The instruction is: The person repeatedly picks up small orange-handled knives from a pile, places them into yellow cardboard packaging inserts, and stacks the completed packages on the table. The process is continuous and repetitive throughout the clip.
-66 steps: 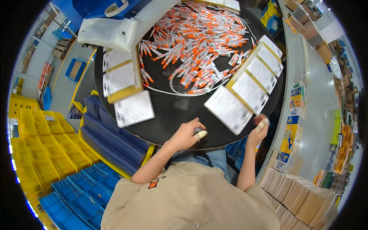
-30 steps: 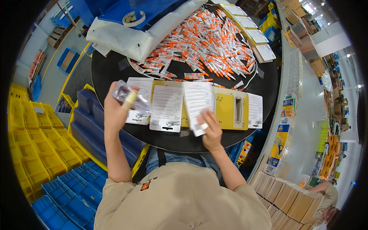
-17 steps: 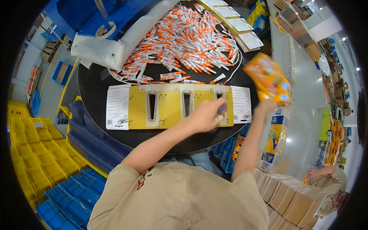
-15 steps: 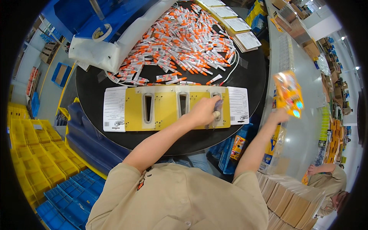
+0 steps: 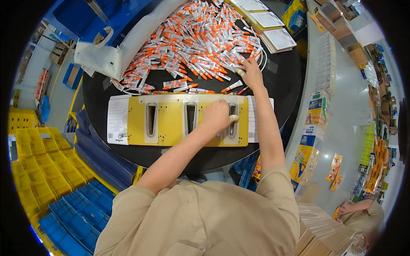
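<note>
My left hand (image 5: 217, 116) is closed over the yellow fixture (image 5: 171, 138), between its middle slot and its right slot (image 5: 232, 128). A pale cover on one digit reaches the right slot's edge; what the fingers hold, if anything, is hidden. My right hand (image 5: 252, 76) reaches into the right edge of a heap of small white tubes with orange caps (image 5: 188, 47). Its fingers are apart and touch the tubes there. White printed cards stick out at both ends of the fixture, the left card (image 5: 117, 121) showing more than the right card (image 5: 254, 121).
A round black table (image 5: 282, 89) carries the heap. More printed cards (image 5: 277, 38) are stacked at its far right. Right of it, a grey table (image 5: 322, 149) holds yellow-orange packs (image 5: 334, 167). Yellow bins (image 5: 51, 166) and blue bins (image 5: 81, 209) stand left. Another person's hand (image 5: 344, 209) is far right.
My right hand has let go of a yellow-orange pack over the grey table and moved left to the tubes. My left hand has shifted slightly left off the right slot.
</note>
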